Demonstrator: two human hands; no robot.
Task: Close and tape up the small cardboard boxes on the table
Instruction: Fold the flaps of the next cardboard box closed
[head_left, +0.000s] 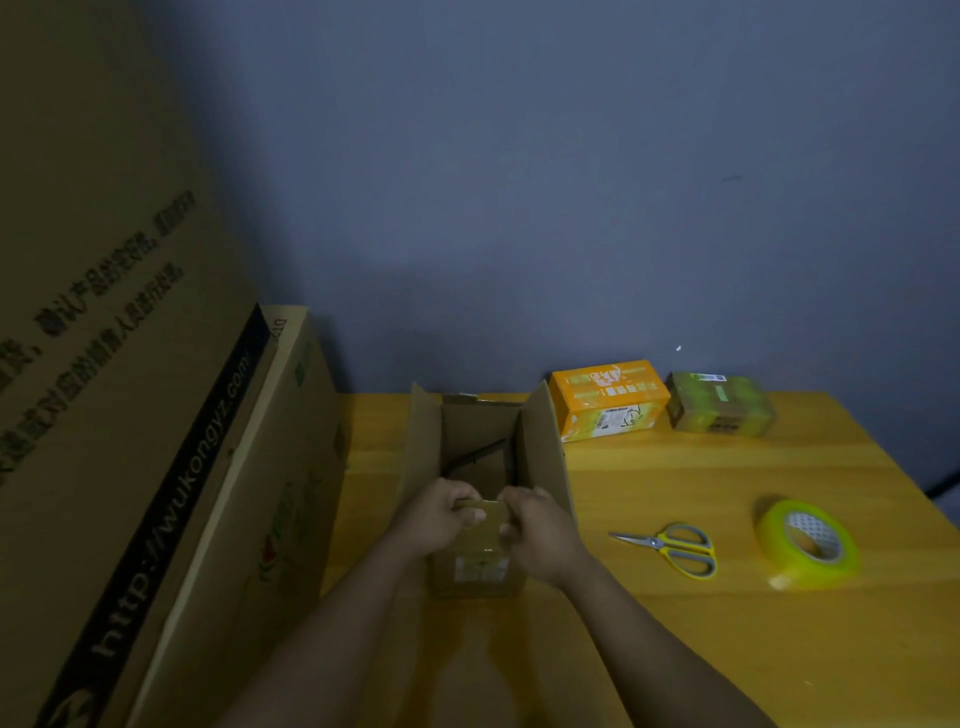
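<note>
A small brown cardboard box (480, 571) stands open in the middle of the wooden table (675, 649). Its left and right side flaps stick up. My left hand (441, 514) and my right hand (537, 530) both grip the near flap at its top edge, fingers curled over it. Inside, the far flap looks folded inward. A roll of yellow tape (808, 543) lies at the right, and yellow-handled scissors (672, 548) rest between it and the box.
An orange box (608, 400) and a greenish taped box (719, 402) sit at the table's back by the blue wall. Large printed cardboard cartons (130, 441) lean along the left side, close to the open box.
</note>
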